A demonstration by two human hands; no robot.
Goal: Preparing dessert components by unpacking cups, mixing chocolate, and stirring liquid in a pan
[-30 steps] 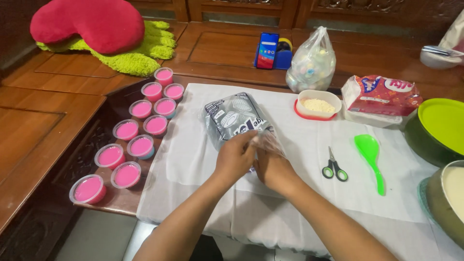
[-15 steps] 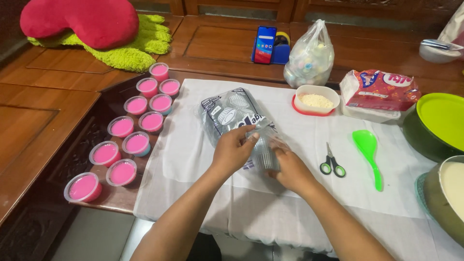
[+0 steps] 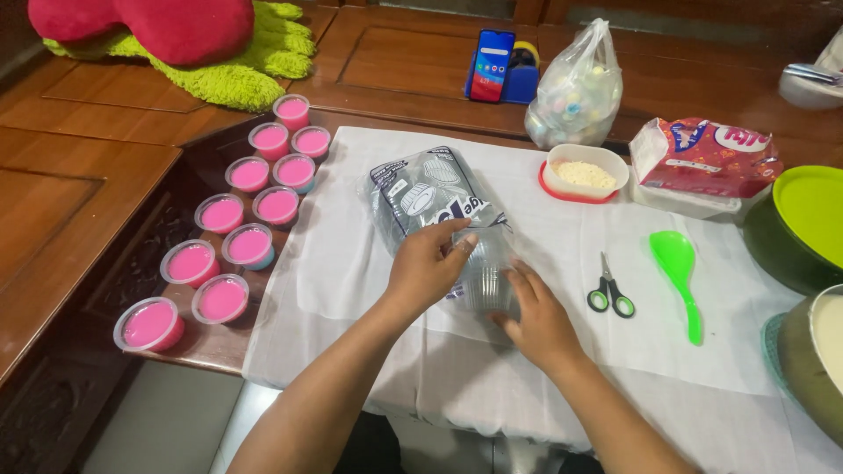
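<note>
A grey printed plastic bag (image 3: 421, 189) of clear cups lies on the white cloth (image 3: 351, 263). At its near end a stack of clear plastic cups (image 3: 488, 274) sticks out. My left hand (image 3: 428, 263) grips the top of that stack, fingers curled over it. My right hand (image 3: 537, 318) holds the lower end of the same stack from the right. Several small cups filled with pink liquid (image 3: 250, 246) stand in two rows on the dark wood to the left.
Scissors (image 3: 608, 290) and a green plastic spoon (image 3: 679, 272) lie right of my hands. Behind are a white tub of powder (image 3: 584, 173), a red packet (image 3: 707, 158), a knotted clear bag (image 3: 575, 88), a phone (image 3: 492, 66), a green-lidded bowl (image 3: 803, 224).
My hands have drawn the stack of clear cups a little further out of the bag, toward me and to the right. The view has shifted slightly.
</note>
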